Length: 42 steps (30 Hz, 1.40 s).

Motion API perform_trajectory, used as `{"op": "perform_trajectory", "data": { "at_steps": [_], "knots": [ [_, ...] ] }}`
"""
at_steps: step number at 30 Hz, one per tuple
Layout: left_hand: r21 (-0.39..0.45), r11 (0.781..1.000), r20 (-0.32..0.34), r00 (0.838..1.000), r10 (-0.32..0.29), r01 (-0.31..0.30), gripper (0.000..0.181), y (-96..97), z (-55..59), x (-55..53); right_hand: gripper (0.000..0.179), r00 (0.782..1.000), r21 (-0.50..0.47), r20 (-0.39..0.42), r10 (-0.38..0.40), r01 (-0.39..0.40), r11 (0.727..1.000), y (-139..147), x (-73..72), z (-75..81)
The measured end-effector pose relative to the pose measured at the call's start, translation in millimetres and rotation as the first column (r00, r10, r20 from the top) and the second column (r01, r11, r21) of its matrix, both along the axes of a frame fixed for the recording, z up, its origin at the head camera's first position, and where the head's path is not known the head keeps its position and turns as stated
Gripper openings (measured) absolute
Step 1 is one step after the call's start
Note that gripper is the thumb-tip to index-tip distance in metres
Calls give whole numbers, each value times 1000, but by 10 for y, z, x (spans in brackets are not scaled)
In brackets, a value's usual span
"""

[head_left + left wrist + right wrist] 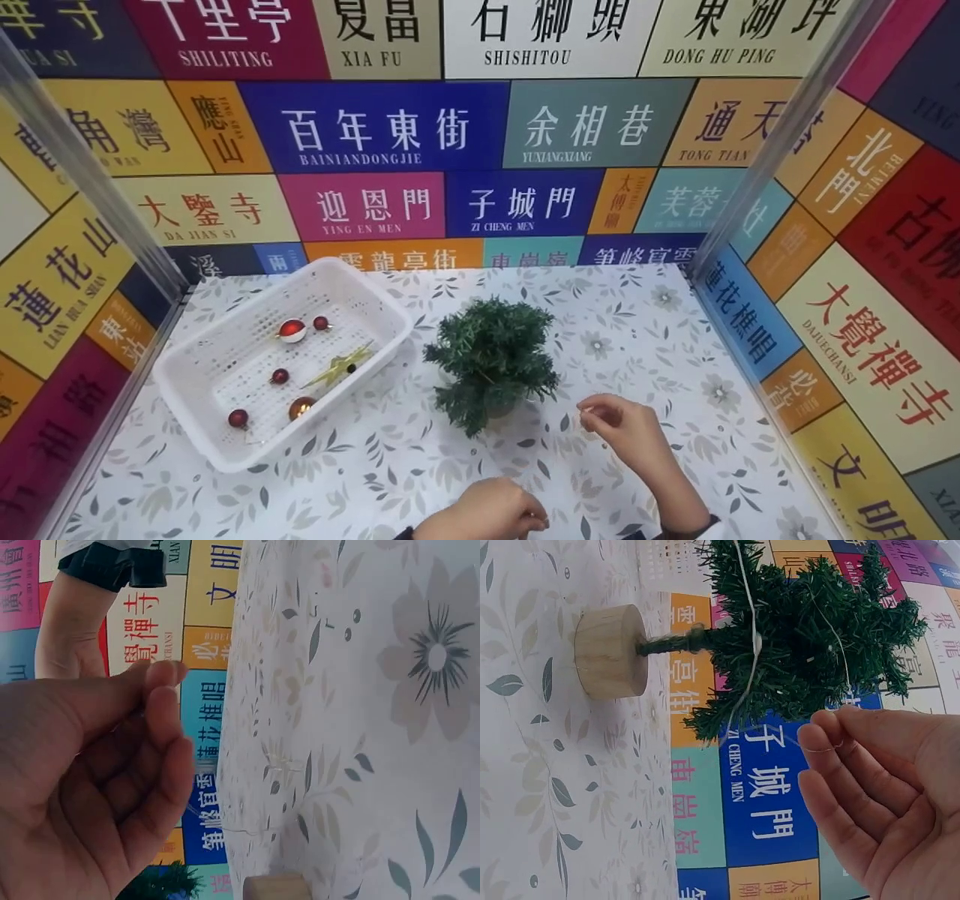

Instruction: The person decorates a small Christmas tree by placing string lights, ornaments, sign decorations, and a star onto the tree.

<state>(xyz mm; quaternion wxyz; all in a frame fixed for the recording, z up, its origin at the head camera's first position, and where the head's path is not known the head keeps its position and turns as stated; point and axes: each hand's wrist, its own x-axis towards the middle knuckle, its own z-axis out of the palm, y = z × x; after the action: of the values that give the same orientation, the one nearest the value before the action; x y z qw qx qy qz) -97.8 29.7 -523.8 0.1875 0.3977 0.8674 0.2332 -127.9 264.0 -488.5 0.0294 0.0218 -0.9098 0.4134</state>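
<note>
A small artificial Christmas tree point(491, 360) stands upright on a round wooden base point(611, 652). Thin string-light wire point(757, 643) with tiny beads runs across its branches. To the right of the tree, my right hand point(626, 435) pinches a strand of this wire between thumb and fingertips, the other fingers loosely bent. Nearer the front, my left hand point(487, 510) has its thumb and index fingertips together and the other fingers curled. Loose wire point(244, 830) trails from beside the left hand over the tabletop; the pinched bit itself is hidden by the fingers.
Left of the tree sits a white perforated plastic basket point(199, 442). Inside lie a red-and-white bauble point(292, 330), several small red baubles, a shiny orange bauble point(302, 409) and a gold star point(341, 366). Colourful lettered panels point(375, 124) wall in the flower-patterned table point(652, 330).
</note>
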Motion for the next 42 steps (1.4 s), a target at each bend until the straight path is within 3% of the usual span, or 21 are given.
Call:
{"op": "perform_trajectory", "data": {
  "at_steps": [7,13,16,22,24,27,30,32,33,36,39,42],
  "knots": [
    [22,999,43,999,26,-27,14,-511,127,-125,14,979,84,-133,153,-142,986,83,-69,-58],
    [85,996,57,998,32,-37,14,-838,237,-204,17,954,256,-193,230,-178,950,115,-61,-85],
    [110,993,52,998,46,-52,13,-991,296,-213,17,945,329,-188,268,-197,924,108,-48,-84],
    [89,987,115,986,121,-131,13,-1266,346,-247,16,915,469,-157,371,-262,843,152,-51,-111],
    [94,984,132,981,139,-152,14,-1323,333,-258,14,900,474,-194,391,-263,840,185,-56,-149],
    [112,975,156,973,171,-189,14,-1400,301,-269,13,857,417,-333,394,-241,876,222,-88,-240],
    [136,956,198,953,230,-259,12,-1467,273,-273,17,807,278,-463,367,-260,925,256,-132,-357],
    [160,942,216,941,259,-296,11,-1511,256,-278,22,790,149,-501,354,-324,934,283,-152,-436],
    [171,935,225,936,270,-310,12,-1531,248,-281,24,792,72,-502,347,-361,930,296,-153,-476],
    [192,919,254,922,292,-345,13,-1586,217,-304,26,804,-166,-489,337,-465,869,326,-134,-594],
    [198,909,270,912,308,-366,14,-1633,169,-339,31,797,-346,-488,354,-550,760,325,-113,-684],
    [210,901,282,906,316,-380,14,-1660,113,-370,36,783,-453,-494,379,-603,656,298,-109,-717]
  ]
}}
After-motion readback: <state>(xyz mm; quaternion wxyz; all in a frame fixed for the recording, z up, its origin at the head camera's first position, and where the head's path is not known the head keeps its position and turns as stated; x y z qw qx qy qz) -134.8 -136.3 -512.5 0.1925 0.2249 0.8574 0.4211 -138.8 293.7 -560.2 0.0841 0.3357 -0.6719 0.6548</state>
